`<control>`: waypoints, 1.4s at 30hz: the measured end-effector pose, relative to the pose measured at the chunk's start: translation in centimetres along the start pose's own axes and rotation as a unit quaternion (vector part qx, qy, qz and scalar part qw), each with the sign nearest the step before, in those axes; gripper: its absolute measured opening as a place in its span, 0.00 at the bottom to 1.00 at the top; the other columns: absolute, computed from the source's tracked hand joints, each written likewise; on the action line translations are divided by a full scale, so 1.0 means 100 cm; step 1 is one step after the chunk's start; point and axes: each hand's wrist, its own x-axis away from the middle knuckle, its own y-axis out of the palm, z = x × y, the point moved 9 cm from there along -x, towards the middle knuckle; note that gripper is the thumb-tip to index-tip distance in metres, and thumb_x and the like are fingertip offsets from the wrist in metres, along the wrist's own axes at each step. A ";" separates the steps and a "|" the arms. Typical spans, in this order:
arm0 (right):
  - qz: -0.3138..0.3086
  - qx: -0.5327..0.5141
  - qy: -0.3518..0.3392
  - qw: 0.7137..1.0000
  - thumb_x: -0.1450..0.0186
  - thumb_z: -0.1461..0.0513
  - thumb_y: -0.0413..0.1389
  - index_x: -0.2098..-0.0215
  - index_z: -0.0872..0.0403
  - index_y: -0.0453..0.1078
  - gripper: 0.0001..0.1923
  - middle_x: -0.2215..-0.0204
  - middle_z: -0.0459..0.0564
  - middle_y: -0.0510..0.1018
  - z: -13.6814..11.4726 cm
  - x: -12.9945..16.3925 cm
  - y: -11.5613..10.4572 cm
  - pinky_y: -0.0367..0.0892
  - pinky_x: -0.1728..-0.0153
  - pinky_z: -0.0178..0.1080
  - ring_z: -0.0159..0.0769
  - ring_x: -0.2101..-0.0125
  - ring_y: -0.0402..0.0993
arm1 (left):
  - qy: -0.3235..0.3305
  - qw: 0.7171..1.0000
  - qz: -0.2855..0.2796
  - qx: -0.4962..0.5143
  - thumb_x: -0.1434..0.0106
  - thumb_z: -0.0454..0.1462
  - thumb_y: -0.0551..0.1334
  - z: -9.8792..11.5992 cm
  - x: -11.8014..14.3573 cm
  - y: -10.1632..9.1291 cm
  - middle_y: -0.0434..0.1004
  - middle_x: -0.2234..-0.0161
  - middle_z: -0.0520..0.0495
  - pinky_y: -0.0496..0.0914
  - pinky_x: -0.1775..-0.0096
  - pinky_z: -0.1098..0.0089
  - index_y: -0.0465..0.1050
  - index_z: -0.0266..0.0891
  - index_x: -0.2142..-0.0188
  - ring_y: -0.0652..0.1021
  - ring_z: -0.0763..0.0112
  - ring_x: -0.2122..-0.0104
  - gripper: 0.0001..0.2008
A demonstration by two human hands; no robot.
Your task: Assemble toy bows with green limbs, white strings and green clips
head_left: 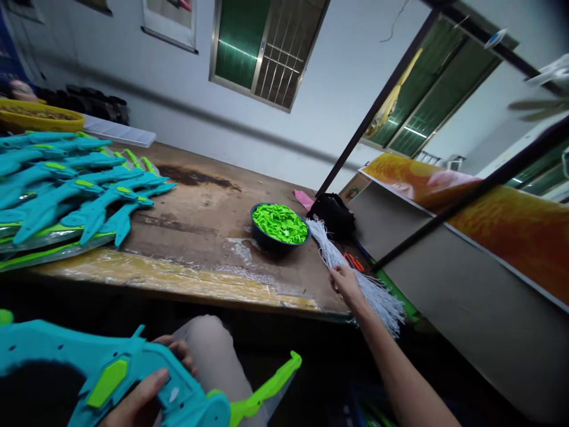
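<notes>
My left hand (pixel 146 385) grips a teal plastic toy-like frame (pixel 53 344) at the lower left, thumb across its near face. The frame carries a bright green inset and a green lever (pixel 271 385) that sticks out to the right. My right hand (pixel 343 281) is stretched forward to the table's right end, at the left edge of a bundle of white cords (pixel 382 299). Its fingers are curled together; whether a cord is between them is hidden. Left of that bundle stands a dark bowl (pixel 262 237) full of small bright green plastic pieces (pixel 282 222).
Many similar teal frames (pixel 89 190) lie piled on the table's left. Behind them are a yellow basin (pixel 40 117) and a white tray (pixel 120 129). Orange-handled pliers (pixel 353 261) and a black bag (pixel 333 214) lie by the cords. A dark post (pixel 377 107) rises beyond.
</notes>
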 end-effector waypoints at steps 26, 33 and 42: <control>-0.347 -0.686 0.002 0.639 0.47 0.47 0.72 0.60 0.55 0.71 0.27 0.76 0.41 0.73 -0.249 0.148 0.176 0.68 0.72 0.34 0.28 0.78 0.68 | 0.029 0.916 -0.388 -0.096 0.39 0.37 0.69 -0.018 0.030 0.086 0.76 0.63 0.45 0.70 0.56 0.60 0.75 0.41 0.52 0.78 0.64 0.64 0.15; -0.276 -0.734 -0.017 0.620 0.47 0.58 0.73 0.64 0.58 0.75 0.18 0.78 0.41 0.68 -0.265 0.112 0.139 0.58 0.82 0.30 0.24 0.81 0.60 | 0.092 0.931 -0.341 -0.092 0.39 0.40 0.70 0.006 0.043 0.080 0.73 0.67 0.47 0.69 0.58 0.61 0.77 0.42 0.57 0.76 0.66 0.68 0.11; -0.183 -0.743 -0.068 0.640 0.45 0.64 0.71 0.64 0.57 0.77 0.12 0.78 0.40 0.65 -0.263 0.111 0.091 0.56 0.83 0.27 0.25 0.78 0.61 | 0.116 0.951 -0.273 -0.083 0.37 0.37 0.66 0.027 0.043 0.057 0.70 0.68 0.48 0.68 0.56 0.64 0.76 0.43 0.60 0.73 0.66 0.65 0.06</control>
